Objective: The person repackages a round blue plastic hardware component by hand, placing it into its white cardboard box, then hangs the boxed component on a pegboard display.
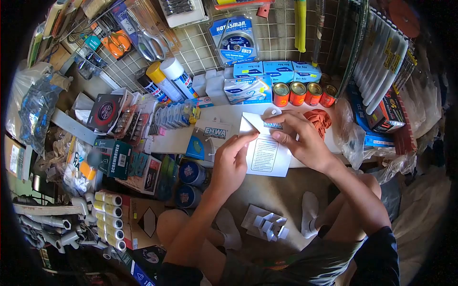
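Observation:
Between my two hands is a white card sleeve (269,162) with a block of printed text on its lower part and an EHWA logo at its top, partly behind my fingers. My left hand (233,159) pinches its left edge between thumb and fingers. Near the top, my right hand (303,140) grips the flap with thumb and bent fingers. Whether anything is inside the sleeve cannot be seen. Left of my left hand, another white EHWA card packet (214,132) lies on the white tabletop (305,162), beside a blue and yellow printed piece (196,147).
Behind my hands stand several red-orange cans (297,94) and blue boxes (247,90). A crumpled orange cloth (318,123) lies to the right. Spray cans (179,76) and a screwdriver box (113,158) are at left. On the floor sits an open white carton (265,222).

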{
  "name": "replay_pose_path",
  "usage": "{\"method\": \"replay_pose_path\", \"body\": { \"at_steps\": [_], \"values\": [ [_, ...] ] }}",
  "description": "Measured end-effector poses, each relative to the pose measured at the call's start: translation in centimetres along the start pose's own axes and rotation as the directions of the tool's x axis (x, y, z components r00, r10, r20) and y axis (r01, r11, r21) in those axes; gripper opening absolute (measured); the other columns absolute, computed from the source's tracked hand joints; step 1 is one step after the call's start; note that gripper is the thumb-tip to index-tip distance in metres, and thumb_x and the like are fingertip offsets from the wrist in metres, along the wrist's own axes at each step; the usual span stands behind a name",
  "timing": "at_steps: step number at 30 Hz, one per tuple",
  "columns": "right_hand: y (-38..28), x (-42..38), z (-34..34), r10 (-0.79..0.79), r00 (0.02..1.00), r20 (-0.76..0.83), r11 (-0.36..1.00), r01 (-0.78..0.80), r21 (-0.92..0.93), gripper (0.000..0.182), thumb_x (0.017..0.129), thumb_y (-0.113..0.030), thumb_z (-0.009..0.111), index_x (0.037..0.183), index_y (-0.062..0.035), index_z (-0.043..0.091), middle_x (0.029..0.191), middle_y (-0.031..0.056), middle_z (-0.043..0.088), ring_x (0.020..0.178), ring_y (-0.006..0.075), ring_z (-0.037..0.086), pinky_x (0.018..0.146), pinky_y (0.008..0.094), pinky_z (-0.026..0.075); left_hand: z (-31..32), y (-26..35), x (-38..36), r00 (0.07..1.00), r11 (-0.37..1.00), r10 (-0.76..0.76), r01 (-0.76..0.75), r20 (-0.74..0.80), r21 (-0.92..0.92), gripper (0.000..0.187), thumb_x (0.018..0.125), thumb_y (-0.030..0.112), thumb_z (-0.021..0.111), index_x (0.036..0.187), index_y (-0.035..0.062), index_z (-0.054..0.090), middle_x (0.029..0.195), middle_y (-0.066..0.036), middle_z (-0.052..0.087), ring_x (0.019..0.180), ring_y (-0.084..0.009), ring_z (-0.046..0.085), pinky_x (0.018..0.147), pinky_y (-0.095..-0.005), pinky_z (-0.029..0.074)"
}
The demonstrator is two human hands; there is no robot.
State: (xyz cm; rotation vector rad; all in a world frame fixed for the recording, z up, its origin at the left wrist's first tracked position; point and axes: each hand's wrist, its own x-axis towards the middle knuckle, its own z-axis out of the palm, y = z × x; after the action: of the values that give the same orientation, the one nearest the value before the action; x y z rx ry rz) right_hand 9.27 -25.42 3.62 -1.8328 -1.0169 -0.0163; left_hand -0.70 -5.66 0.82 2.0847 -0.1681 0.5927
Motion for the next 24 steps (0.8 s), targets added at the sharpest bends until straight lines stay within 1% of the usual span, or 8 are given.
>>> {"method": "replay_pose_path", "body": {
  "at_steps": [3, 5, 8, 11, 15, 18, 20, 24],
  "values": [
    [-0.1, 0.3, -0.4, 0.096, 0.992, 0.087, 0.985, -0.108, 0.137, 0.026, 0.097, -0.015, 0.069, 0.119, -0.0026, 0.064, 0.115, 0.0160, 0.066, 0.108, 0.0301, 0.066, 0.094, 0.0400, 0.049, 0.2, 0.2, 0.1, 1.000, 0.999, -0.003, 0.003, 0.000, 0.054, 0.022, 0.102, 0.002, 0.052, 0.118, -0.0028, 0.066, 0.106, -0.018, 0.071, 0.095, -0.0258, 0.070, 0.083, -0.0340, 0.053],
    [0.3, 0.4, -0.4, 0.038, 0.997, 0.060, 0.994, -0.044, 0.100, 0.027, 0.096, -0.015, 0.071, 0.118, -0.0025, 0.064, 0.114, 0.0157, 0.066, 0.106, 0.0291, 0.066, 0.093, 0.0395, 0.050, 0.4, 0.2, 0.0, 0.997, 0.997, -0.078, 0.077, 0.015, 0.020, 0.022, 0.099, 0.000, 0.054, 0.119, -0.0013, 0.064, 0.106, -0.021, 0.070, 0.093, -0.0353, 0.070, 0.079, -0.0379, 0.054],
    [-0.1, 0.3, -0.6, 0.027, 0.999, 0.039, 0.996, -0.030, 0.080, 0.028, 0.094, -0.015, 0.073, 0.118, -0.0023, 0.064, 0.113, 0.0158, 0.067, 0.105, 0.0283, 0.067, 0.092, 0.0382, 0.050, 0.4, 0.2, 0.1, 0.996, 0.995, -0.092, 0.092, 0.008, -0.022, 0.019, 0.100, 0.004, 0.057, 0.117, -0.0008, 0.063, 0.104, -0.021, 0.069, 0.091, -0.0378, 0.070, 0.078, -0.0385, 0.054],
    [-0.2, 0.3, -0.9, 0.019, 0.999, 0.039, 0.997, -0.021, 0.076, 0.029, 0.093, -0.016, 0.075, 0.117, -0.0025, 0.064, 0.113, 0.0147, 0.067, 0.106, 0.0263, 0.066, 0.093, 0.0365, 0.050, 1.1, 1.4, 0.4, 0.989, 1.000, 0.004, -0.004, -0.149, 0.004, 0.018, 0.100, 0.006, 0.059, 0.116, -0.0002, 0.063, 0.101, -0.020, 0.069, 0.088, -0.0344, 0.070, 0.077, -0.0375, 0.054],
    [-0.2, 0.4, -0.9, 0.053, 0.996, 0.075, 0.964, -0.071, 0.255, 0.027, 0.095, -0.015, 0.073, 0.117, -0.0031, 0.063, 0.113, 0.0113, 0.066, 0.108, 0.0233, 0.064, 0.096, 0.0348, 0.048, 1.0, 0.3, 0.1, 0.997, 0.998, 0.018, -0.014, -0.070, 0.055, 0.018, 0.100, 0.007, 0.060, 0.117, 0.0010, 0.062, 0.101, -0.019, 0.070, 0.086, -0.0323, 0.070, 0.077, -0.0361, 0.054],
    [0.7, 0.5, -0.8, 0.176, 0.965, 0.193, 0.871, -0.244, 0.426, 0.025, 0.098, -0.014, 0.070, 0.121, -0.0059, 0.063, 0.121, 0.0055, 0.062, 0.114, 0.0140, 0.056, 0.100, 0.0316, 0.044, 1.1, 0.3, 0.0, 0.998, 1.000, -0.012, 0.014, -0.055, 0.024, 0.019, 0.100, 0.007, 0.060, 0.117, 0.0013, 0.062, 0.101, -0.018, 0.070, 0.087, -0.0320, 0.070, 0.077, -0.0357, 0.053],
    [1.1, 0.5, -0.6, 0.086, 0.983, 0.163, 0.921, -0.141, 0.363, 0.023, 0.099, -0.011, 0.067, 0.120, -0.0049, 0.062, 0.115, 0.0080, 0.065, 0.111, 0.0201, 0.059, 0.099, 0.0348, 0.045, 1.2, 0.7, -0.2, 0.995, 0.995, -0.095, 0.094, -0.034, -0.012, 0.019, 0.100, 0.006, 0.059, 0.118, 0.0011, 0.063, 0.103, -0.018, 0.070, 0.090, -0.0324, 0.070, 0.078, -0.0358, 0.053],
    [0.9, 0.3, -0.5, -0.025, 0.994, 0.104, 0.990, 0.010, 0.142, 0.020, 0.099, -0.008, 0.065, 0.118, -0.0048, 0.062, 0.116, 0.0100, 0.066, 0.110, 0.0254, 0.060, 0.098, 0.0384, 0.047, 1.5, 0.2, -0.5, 0.998, 0.998, -0.057, 0.058, -0.023, 0.023, 0.020, 0.100, 0.005, 0.057, 0.119, 0.0006, 0.063, 0.108, -0.019, 0.069, 0.094, -0.0325, 0.070, 0.080, -0.0380, 0.054]
  ]
}}
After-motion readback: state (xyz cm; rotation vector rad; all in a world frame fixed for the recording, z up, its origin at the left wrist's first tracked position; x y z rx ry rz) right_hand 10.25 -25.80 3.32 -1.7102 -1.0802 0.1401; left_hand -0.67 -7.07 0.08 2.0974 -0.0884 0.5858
